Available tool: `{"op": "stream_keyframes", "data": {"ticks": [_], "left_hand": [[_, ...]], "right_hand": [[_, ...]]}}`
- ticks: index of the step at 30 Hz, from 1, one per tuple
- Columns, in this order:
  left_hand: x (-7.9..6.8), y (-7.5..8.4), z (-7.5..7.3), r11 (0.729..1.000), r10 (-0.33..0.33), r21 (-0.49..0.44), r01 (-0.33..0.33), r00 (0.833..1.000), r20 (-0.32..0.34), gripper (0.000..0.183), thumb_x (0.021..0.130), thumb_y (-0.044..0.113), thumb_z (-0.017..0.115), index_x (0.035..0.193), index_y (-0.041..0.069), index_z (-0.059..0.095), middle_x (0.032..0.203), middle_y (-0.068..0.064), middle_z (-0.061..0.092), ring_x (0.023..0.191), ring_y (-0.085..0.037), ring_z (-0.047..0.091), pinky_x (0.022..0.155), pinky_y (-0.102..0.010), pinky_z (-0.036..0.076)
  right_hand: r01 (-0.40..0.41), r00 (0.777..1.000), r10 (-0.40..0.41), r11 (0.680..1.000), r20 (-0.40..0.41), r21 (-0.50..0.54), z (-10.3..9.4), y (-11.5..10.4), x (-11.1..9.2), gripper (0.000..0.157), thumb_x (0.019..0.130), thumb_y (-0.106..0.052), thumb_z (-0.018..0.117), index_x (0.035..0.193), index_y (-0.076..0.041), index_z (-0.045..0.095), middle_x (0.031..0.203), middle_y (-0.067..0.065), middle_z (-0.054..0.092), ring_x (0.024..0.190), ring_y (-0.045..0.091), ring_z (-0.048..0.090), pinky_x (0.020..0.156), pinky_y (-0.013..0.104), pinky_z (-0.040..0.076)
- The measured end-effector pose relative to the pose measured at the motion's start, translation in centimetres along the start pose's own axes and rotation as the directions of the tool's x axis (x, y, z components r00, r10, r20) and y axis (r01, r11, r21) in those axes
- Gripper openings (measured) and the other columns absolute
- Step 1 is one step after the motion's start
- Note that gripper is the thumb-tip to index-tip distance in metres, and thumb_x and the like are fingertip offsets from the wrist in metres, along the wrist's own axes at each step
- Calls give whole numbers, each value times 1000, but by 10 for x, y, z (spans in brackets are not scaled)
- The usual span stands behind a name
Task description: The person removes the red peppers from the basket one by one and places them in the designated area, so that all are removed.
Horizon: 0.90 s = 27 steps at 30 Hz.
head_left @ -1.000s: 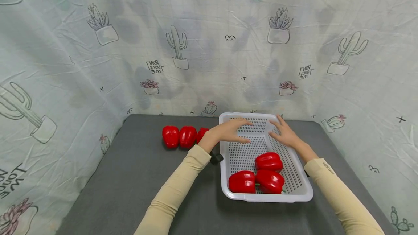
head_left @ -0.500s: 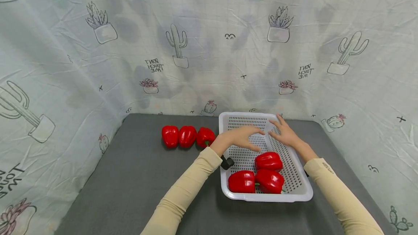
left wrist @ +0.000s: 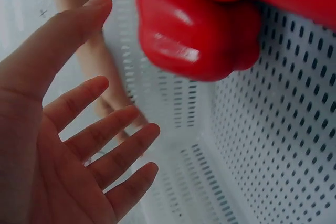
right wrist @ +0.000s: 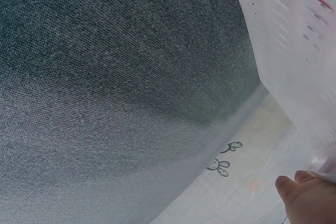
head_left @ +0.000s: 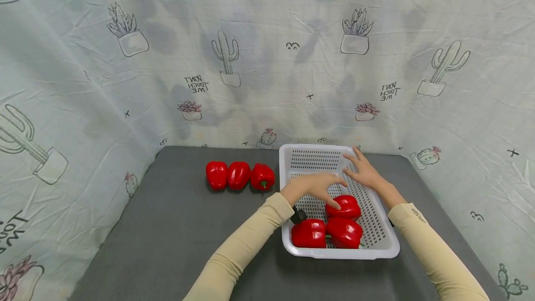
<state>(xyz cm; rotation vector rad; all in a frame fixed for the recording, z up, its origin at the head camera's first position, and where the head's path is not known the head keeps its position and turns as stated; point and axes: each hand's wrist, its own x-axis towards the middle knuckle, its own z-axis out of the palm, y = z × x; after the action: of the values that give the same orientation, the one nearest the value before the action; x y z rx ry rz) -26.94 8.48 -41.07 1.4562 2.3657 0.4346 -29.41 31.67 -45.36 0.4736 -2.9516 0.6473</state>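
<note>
In the head view a white perforated plastic basket point(head_left: 285, 226) holds three red bell peppers. One bell pepper point(head_left: 349, 208) lies above the other two, a left bell pepper point(head_left: 308, 234) and a right bell pepper point(head_left: 344, 234). Over the basket my left hand point(head_left: 317, 185) is spread, thumb pointing at the upper pepper. The left wrist view shows that left hand point(left wrist: 79, 145) holding nothing, apart from the bell pepper point(left wrist: 184, 35). My right hand point(head_left: 363, 171) holds the basket's far right rim; in the right wrist view only part of this hand point(right wrist: 310, 198) shows.
Left of the basket, three more red bell peppers stand in a row on the grey table point(head_left: 179, 226): a left one point(head_left: 217, 175), a middle one point(head_left: 239, 175) and a right one point(head_left: 262, 177). A cactus-print curtain point(head_left: 267, 59) encloses the table's back and sides.
My left hand has moved right and toward me, from the basket's left side to near the upper pepper inside. The right hand stays at the rim.
</note>
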Motion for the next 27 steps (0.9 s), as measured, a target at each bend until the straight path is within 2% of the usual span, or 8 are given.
{"op": "stream_keyframes", "data": {"ticks": [4,14,19,27], "left_hand": [[3,2,7,1000,12,-11,-12,999,29,67,80,35,71,138,16,43,140,0,45,126,-15,43,103,-23,36],[7,5,10,998,-53,18,52,996,78,69,82,36,69,142,22,37,144,5,40,127,-7,40,105,-23,34],[15,2,15,999,-48,26,46,994,95,71,82,38,69,143,22,35,145,7,38,129,-6,37,105,-22,33],[19,5,16,999,-28,-10,30,992,125,70,81,34,70,141,23,37,139,6,45,122,-6,44,101,-20,37]], "right_hand": [[-2,1000,2,1000,2,9,0,0,0,57,90,-24,58,137,4,39,150,31,2,133,54,12,100,69,21],[0,1000,0,1000,0,13,0,1,-1,56,90,-25,57,136,2,40,150,30,2,132,55,13,99,69,21],[-1,1000,1,1000,0,18,0,1,1,55,91,-25,57,136,2,40,150,31,2,132,54,13,99,69,22],[-7,1000,7,1000,7,20,-1,0,2,55,91,-25,57,136,1,40,150,30,3,132,54,13,100,69,20]]}}
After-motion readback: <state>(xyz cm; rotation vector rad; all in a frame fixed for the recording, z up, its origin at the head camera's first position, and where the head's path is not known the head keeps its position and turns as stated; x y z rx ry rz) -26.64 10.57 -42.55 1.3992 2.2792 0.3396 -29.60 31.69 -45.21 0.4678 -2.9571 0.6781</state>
